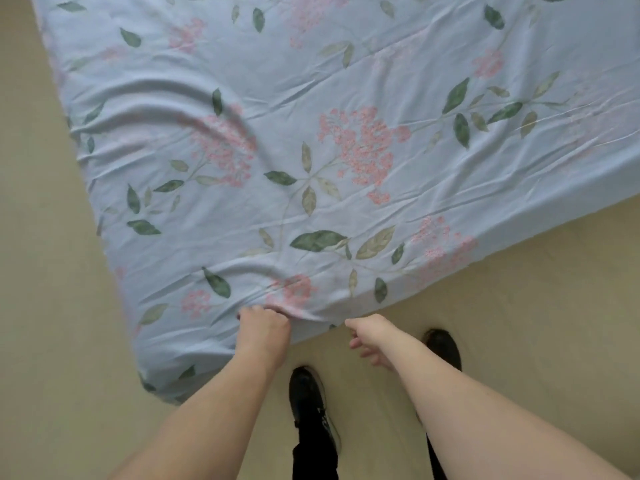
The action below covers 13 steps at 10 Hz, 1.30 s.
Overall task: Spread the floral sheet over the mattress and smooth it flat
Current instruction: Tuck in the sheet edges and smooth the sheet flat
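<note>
Here, the head camera looked down on a pale blue floral sheet (346,133) that covered the mattress from the top edge of the picture down to its near corner. The mattress itself was hidden under the cloth. Pink flower clusters and green leaves ran across the sheet. Long creases crossed the middle, and a raised fold curved near the left edge. The cloth hung over the near edge and wrapped the near left corner.

The left hand (264,327) was at the near edge of the mattress, fingers curled tight around a bunched fold of the sheet. The right hand (367,336) was just beside the same edge, apart from the left hand. Its fingers hung loosely curled below the cloth, and whether the thumb touched the hem could not be told.

A beige floor (519,306) lay along the left and near sides of the mattress. Two black shoes stood on it: the left shoe (310,403) between the forearms, the right shoe (445,346) partly hidden behind the right forearm.
</note>
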Each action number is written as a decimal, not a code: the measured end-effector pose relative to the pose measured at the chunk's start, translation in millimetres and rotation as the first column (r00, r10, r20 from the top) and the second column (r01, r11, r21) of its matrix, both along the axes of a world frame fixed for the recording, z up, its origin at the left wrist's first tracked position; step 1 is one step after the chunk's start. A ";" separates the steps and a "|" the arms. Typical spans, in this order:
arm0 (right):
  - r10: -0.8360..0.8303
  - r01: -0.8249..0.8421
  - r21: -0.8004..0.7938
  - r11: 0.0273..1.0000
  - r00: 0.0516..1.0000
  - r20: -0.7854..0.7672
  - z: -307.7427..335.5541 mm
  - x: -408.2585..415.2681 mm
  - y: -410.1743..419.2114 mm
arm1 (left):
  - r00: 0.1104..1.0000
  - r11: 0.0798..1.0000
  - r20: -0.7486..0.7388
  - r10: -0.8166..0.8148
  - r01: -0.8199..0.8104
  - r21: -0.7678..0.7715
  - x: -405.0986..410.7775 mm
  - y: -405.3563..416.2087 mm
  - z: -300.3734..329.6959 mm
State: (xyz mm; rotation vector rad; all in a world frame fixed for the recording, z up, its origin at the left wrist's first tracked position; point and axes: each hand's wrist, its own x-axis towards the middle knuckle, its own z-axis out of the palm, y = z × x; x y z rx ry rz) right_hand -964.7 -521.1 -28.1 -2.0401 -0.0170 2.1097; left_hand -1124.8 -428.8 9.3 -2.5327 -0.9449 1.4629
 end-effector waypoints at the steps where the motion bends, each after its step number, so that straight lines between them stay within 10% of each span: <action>1: -0.054 0.052 -0.033 0.998 0.997 -0.055 5.4 -54.6 19.4 | 0.996 0.998 -0.094 0.004 0.002 0.061 -40.4 18.1 0.8; 5: -0.292 0.306 -0.042 0.951 0.934 0.206 -19.0 -176.1 64.9 | 0.992 0.991 0.114 -0.049 0.062 -0.116 -174.5 39.7 -8.8; 8: 0.000 -0.002 0.007 1.000 0.963 0.271 29.0 -188.9 68.3 | 0.975 0.976 0.173 0.141 -0.108 -0.188 -217.9 35.0 27.4; 13: 0.209 -0.383 0.286 0.879 0.846 0.491 324.8 -170.0 72.5 | 0.755 0.865 0.423 0.500 -0.449 -0.223 -179.9 65.1 297.7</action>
